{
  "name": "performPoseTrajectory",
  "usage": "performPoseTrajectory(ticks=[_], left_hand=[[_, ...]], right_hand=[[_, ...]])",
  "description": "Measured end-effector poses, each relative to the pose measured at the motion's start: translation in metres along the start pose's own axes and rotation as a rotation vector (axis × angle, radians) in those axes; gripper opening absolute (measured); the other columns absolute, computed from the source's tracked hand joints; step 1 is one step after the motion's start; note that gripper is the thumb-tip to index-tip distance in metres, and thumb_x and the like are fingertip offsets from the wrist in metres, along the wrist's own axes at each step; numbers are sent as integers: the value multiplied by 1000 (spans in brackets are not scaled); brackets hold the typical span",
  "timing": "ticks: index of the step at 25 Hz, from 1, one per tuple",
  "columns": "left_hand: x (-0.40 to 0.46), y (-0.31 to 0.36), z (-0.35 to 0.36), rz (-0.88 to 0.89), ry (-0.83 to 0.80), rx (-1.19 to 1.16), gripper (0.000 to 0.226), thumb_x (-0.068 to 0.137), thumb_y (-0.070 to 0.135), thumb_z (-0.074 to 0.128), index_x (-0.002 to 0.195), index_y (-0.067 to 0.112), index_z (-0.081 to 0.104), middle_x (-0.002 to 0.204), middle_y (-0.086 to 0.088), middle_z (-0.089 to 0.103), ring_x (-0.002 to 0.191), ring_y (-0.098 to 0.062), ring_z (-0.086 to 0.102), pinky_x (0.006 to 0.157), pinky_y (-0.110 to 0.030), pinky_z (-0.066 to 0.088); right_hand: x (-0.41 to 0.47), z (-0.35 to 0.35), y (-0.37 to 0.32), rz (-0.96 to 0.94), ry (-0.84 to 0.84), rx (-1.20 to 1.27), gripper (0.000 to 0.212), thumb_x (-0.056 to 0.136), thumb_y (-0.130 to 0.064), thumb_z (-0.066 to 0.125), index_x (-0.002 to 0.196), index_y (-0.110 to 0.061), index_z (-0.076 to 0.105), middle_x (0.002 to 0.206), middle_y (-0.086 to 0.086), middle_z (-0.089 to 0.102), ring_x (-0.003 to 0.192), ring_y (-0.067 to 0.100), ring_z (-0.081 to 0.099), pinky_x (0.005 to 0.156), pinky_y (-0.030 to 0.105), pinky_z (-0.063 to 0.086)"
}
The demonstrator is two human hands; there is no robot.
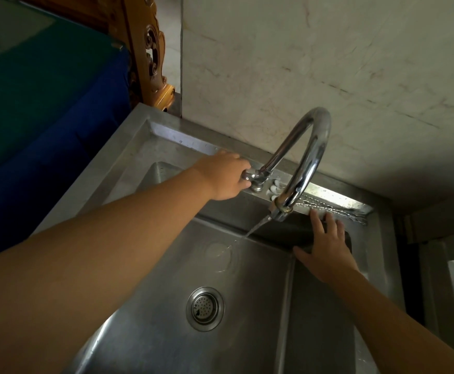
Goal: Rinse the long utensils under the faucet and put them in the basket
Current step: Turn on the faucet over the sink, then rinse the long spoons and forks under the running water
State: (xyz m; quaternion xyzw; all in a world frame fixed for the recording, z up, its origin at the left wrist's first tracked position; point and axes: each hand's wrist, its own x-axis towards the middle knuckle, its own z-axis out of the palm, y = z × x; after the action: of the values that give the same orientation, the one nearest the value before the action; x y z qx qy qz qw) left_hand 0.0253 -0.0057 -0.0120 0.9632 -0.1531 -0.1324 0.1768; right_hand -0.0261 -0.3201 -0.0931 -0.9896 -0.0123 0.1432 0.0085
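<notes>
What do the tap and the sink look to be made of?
The tap looks like polished chromed metal: it is mirror-bright, with sharp highlights along the curve. The sink looks like brushed stainless steel: dull grey, with soft streaky reflections and a pressed metal drain.

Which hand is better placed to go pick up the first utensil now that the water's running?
Probably the right hand: it is open and empty, resting at the sink's back wall beside the spout. The left hand is closed on the faucet handle. No utensils or basket are in view.
</notes>
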Motion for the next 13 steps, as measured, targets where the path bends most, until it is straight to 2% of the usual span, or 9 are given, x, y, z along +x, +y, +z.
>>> performPoseTrajectory(ticks=[2,4,6,9,11,13], left_hand=[[-5,-7,11,-63,1,-35,71,98,45,62,158,19,35,157,-13,47,143,-34,45,110,-53,46],[-11,-15,24,-161,-35,29,92,94,52,65,165,24,15,168,-10,32,151,-35,34,113,-56,42],[-19,-24,40,-214,-63,142,98,90,58,65,165,24,11,169,-8,27,153,-32,27,114,-55,41],[-24,-33,60,-216,-61,199,102,88,63,64,166,26,9,175,-4,9,160,-29,8,119,-61,31],[-25,-36,70,-235,-66,150,106,87,63,65,166,29,2,177,0,-6,162,-26,-6,122,-66,23],[-25,-37,75,-240,-62,131,108,87,60,66,166,30,-1,176,2,-11,161,-24,-11,123,-67,19]], right_hand=[[1,-10,2,-21,-10,11,96,87,-57,67,160,-32,11,167,12,15,154,37,15,114,59,37],[5,-22,4,-41,28,21,73,93,-53,59,154,-30,26,158,11,35,145,35,37,107,56,48],[11,-32,1,-46,89,47,52,98,-43,54,145,-27,41,144,12,52,129,35,54,94,52,55],[26,-44,1,-61,162,22,35,100,-27,53,134,-15,56,130,15,59,115,37,61,86,49,56],[39,-48,3,-89,161,-28,32,99,-18,56,129,-9,62,127,18,61,113,39,60,88,48,54],[50,-50,6,-114,123,-93,32,98,-14,58,128,-7,64,125,18,62,113,38,59,90,46,52]])
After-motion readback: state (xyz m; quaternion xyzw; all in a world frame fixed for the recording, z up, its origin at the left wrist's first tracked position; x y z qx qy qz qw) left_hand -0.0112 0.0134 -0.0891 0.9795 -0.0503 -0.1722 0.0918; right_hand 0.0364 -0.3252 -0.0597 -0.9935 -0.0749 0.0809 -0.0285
